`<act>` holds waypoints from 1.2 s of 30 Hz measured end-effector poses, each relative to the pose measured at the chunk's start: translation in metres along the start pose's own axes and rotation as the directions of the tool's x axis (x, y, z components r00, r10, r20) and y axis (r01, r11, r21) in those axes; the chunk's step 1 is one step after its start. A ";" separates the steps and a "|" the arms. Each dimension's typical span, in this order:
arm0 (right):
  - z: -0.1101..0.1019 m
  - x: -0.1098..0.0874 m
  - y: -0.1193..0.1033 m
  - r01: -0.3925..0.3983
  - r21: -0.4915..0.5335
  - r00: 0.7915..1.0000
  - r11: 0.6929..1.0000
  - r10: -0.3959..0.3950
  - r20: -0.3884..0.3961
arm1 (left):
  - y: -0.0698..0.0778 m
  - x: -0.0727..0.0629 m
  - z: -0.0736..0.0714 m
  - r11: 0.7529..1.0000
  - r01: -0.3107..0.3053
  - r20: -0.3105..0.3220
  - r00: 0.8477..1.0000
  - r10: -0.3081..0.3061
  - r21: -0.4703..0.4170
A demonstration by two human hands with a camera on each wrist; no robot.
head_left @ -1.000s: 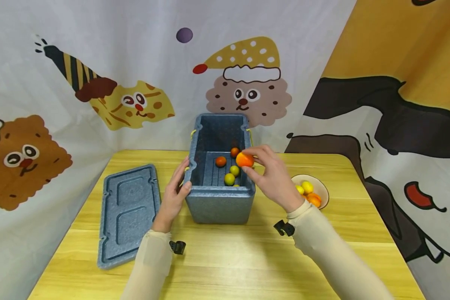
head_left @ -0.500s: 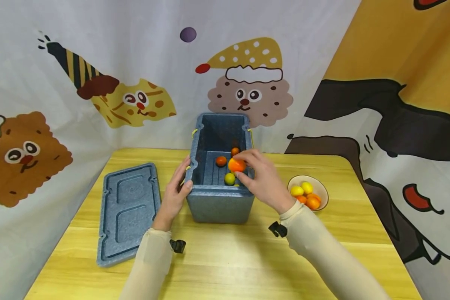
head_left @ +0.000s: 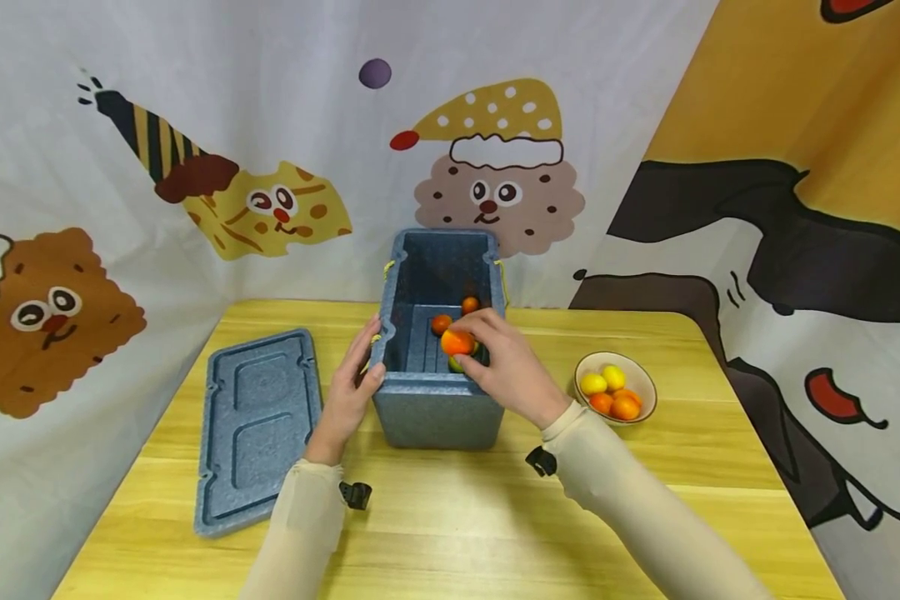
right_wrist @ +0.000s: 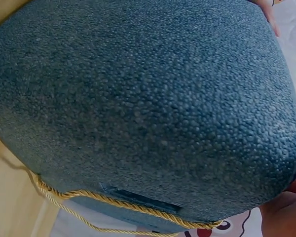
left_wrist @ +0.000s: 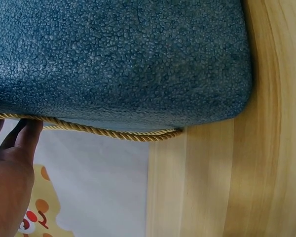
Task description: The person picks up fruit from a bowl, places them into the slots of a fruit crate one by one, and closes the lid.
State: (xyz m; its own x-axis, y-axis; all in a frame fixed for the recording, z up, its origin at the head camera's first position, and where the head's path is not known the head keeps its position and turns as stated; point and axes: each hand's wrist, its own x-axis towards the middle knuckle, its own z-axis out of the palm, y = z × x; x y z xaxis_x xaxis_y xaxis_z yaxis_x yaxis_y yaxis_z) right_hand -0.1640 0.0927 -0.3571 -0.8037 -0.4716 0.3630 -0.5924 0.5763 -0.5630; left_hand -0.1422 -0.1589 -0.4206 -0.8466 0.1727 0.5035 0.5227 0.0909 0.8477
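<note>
The blue-grey foam box [head_left: 438,417] stands on the table with its top uncovered. My left hand [head_left: 342,412] rests against the box's left side near the front corner, thumb at the rim and fingers extended along the outer wall. Over the box's front right part, my right hand [head_left: 516,371] pinches an orange [head_left: 457,342] between thumb and fingers. Small red tomatoes [head_left: 441,325] lie on the box floor. A green fruit [head_left: 455,365] shows partly beneath the orange. The right fingers hide the other fruit there.
A bowl [head_left: 644,377] to the right holds yellow lemons [head_left: 593,383] and oranges [head_left: 626,407]. The foam lid [head_left: 262,429] lies flat to the left. Yellow rope [left_wrist: 113,133] runs along the box's side. A printed cloth [head_left: 292,83] hangs behind the wooden table [head_left: 450,525].
My right hand has carried the orange leftward and nearer the front, from the box's right rim to over its inside, covering some green fruit. The left hand has stayed in place.
</note>
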 end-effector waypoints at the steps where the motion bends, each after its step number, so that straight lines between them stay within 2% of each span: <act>1: 0.001 0.000 0.000 0.001 -0.001 1.000 1.000 -0.001 -0.002 | 0.000 0.000 0.000 1.000 0.004 0.000 1.000 -0.004 -0.002; 10: 0.005 0.001 0.001 0.025 -0.001 1.000 1.000 -0.025 -0.009 | 0.000 -0.001 -0.001 1.000 -0.004 -0.013 1.000 0.004 0.005; 20: 0.005 -0.002 0.003 0.020 0.009 1.000 1.000 -0.020 0.007 | 0.001 -0.002 0.000 1.000 0.024 -0.006 1.000 -0.024 -0.003; 36: 0.002 -0.003 0.004 0.014 0.025 0.999 1.000 -0.014 0.031 | 0.001 0.000 0.002 1.000 0.003 -0.005 1.000 -0.003 0.001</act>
State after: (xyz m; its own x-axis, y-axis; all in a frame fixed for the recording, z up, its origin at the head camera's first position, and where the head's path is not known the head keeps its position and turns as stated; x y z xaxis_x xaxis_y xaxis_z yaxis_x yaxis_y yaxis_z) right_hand -0.1640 0.0957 -0.3619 -0.7929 -0.5002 0.3479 -0.6018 0.5533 -0.5760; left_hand -0.1417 -0.1569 -0.4201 -0.8485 0.1673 0.5021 0.5205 0.0920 0.8489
